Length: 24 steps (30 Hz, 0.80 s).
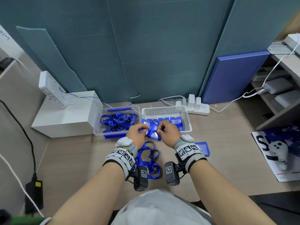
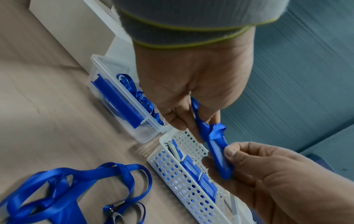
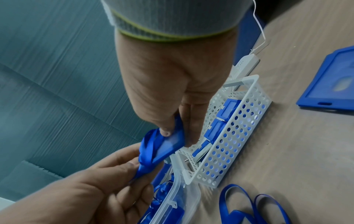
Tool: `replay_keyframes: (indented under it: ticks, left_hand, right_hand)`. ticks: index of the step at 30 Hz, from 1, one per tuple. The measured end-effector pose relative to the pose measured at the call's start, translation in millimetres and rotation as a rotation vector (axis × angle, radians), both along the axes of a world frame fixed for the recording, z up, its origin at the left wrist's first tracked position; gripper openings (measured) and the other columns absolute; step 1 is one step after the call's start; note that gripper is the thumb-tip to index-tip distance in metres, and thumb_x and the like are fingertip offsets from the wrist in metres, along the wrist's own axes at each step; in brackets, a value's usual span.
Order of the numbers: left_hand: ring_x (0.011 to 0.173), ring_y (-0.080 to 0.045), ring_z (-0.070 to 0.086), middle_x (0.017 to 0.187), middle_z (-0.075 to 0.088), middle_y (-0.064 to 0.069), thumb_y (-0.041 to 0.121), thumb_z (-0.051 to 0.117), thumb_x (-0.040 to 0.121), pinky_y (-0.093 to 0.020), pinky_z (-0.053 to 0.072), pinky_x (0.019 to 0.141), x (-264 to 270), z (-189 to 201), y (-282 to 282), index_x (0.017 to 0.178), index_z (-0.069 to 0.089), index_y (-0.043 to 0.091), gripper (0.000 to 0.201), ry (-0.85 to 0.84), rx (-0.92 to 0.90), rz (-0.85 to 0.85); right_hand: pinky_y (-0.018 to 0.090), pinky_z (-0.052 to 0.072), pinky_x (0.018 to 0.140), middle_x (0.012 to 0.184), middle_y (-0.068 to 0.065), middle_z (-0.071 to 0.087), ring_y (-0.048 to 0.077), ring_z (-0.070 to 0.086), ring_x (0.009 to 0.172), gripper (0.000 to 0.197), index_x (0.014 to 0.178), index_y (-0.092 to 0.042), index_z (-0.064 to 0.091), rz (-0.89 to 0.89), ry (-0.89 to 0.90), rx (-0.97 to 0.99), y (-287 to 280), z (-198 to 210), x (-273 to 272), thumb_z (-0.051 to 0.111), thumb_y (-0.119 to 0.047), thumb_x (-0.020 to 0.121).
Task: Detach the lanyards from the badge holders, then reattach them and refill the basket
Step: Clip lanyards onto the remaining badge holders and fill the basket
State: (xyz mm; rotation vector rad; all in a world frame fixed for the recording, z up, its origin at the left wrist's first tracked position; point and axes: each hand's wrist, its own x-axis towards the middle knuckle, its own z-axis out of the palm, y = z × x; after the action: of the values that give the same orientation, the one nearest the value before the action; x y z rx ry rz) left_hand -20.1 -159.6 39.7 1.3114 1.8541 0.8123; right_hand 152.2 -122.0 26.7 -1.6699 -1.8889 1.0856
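Observation:
Both hands hold one blue badge holder (image 1: 153,133) with a blue lanyard (image 2: 214,131) wound round its middle, raised just in front of the white perforated basket (image 1: 165,110). My left hand (image 1: 143,130) pinches the lanyard-wrapped end (image 3: 145,165) between thumb and fingers. My right hand (image 1: 159,129) grips the holder's other end (image 2: 222,163); its thumb lies on the holder's clear face (image 3: 170,141). Several more badge holders (image 1: 175,120) lie in the basket. The lanyard's clip is hidden.
A clear plastic box (image 1: 103,132) left of the basket holds several blue lanyards (image 1: 118,122). A loose lanyard (image 1: 147,159) lies on the table near my wrists, a loose badge holder (image 1: 203,148) to the right. Power strip (image 1: 196,108), white box (image 1: 65,116), magazine (image 1: 276,153) around.

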Motion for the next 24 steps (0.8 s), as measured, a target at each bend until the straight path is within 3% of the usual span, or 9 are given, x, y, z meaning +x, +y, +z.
replay_keyframes:
  ticks: [4, 6, 8, 11, 14, 18, 24]
  left_hand:
    - [0.073, -0.006, 0.061, 0.098, 0.063, 0.008, 0.008, 0.067, 0.092, -0.017, 0.05, 0.052, -3.8, 6.5, -2.6, 0.121, 0.051, 0.035, 0.043, -0.066, 0.001, 0.061]
    - [0.074, -0.005, 0.063, 0.102, 0.065, 0.005, 0.006, 0.067, 0.091, -0.011, 0.048, 0.05, -6.5, 3.6, -1.1, 0.13, 0.048, 0.035, 0.052, -0.091, -0.019, 0.031]
    - [0.087, -0.009, 0.065, 0.111, 0.066, 0.002, 0.007, 0.068, 0.09, -0.012, 0.05, 0.064, -7.0, 0.7, -0.5, 0.136, 0.05, 0.028, 0.053, -0.063, -0.039, -0.006]
    - [0.108, -0.017, 0.062, 0.12, 0.064, -0.001, 0.011, 0.069, 0.089, -0.029, 0.052, 0.09, -2.5, 1.3, 2.4, 0.136, 0.055, 0.019, 0.05, -0.034, -0.056, -0.024]
    - [0.102, -0.016, 0.062, 0.114, 0.065, 0.002, 0.013, 0.069, 0.091, -0.029, 0.05, 0.09, 0.1, -2.1, 7.4, 0.13, 0.06, 0.017, 0.04, -0.07, -0.065, 0.008]
    - [0.098, -0.025, 0.069, 0.106, 0.069, -0.001, 0.021, 0.059, 0.098, -0.046, 0.056, 0.094, 1.9, -4.2, 9.9, 0.127, 0.063, 0.018, 0.029, -0.165, -0.077, 0.083]
    - [0.098, -0.023, 0.066, 0.109, 0.067, -0.004, 0.023, 0.06, 0.098, -0.043, 0.056, 0.092, 1.6, -11.4, 11.4, 0.127, 0.062, 0.016, 0.03, -0.061, -0.078, 0.059]
  right_hand:
    - [0.032, 0.041, 0.068, 0.088, 0.002, 0.067, 0.02, 0.059, 0.079, 0.014, 0.086, -0.023, 0.051, -0.007, -0.026, -0.022, 0.2, -1.2, 1.9, 0.057, -0.017, 0.098]
    - [0.032, 0.042, 0.069, 0.087, 0.002, 0.066, 0.021, 0.058, 0.079, 0.011, 0.089, -0.021, 0.052, -0.012, -0.034, -0.033, -0.1, -1.8, 1.3, 0.055, -0.017, 0.099]
    - [0.035, 0.046, 0.071, 0.085, 0.002, 0.064, 0.024, 0.059, 0.08, 0.012, 0.088, -0.021, 0.052, -0.031, -0.047, -0.037, -0.1, -1.5, 0.5, 0.053, -0.016, 0.099]
    - [0.036, 0.047, 0.072, 0.086, 0.0, 0.064, 0.024, 0.06, 0.081, 0.015, 0.087, -0.023, 0.052, -0.073, -0.031, -0.028, 0.3, -1.6, 1.1, 0.053, -0.017, 0.1]
    - [0.032, 0.044, 0.072, 0.088, -0.002, 0.063, 0.02, 0.058, 0.081, 0.012, 0.089, -0.02, 0.054, -0.093, 0.007, 0.027, 1.2, -0.3, 0.8, 0.056, -0.017, 0.101]
    - [0.028, 0.044, 0.086, 0.107, -0.001, 0.05, 0.017, 0.059, 0.089, 0.01, 0.088, -0.018, 0.059, -0.14, 0.028, 0.085, 4.4, 5.2, 0.7, 0.063, -0.016, 0.097]
    - [0.031, 0.044, 0.075, 0.096, 0.002, 0.061, 0.019, 0.056, 0.083, 0.012, 0.082, -0.017, 0.061, -0.171, -0.098, 0.079, 9.7, 7.6, 4.8, 0.068, -0.015, 0.092]
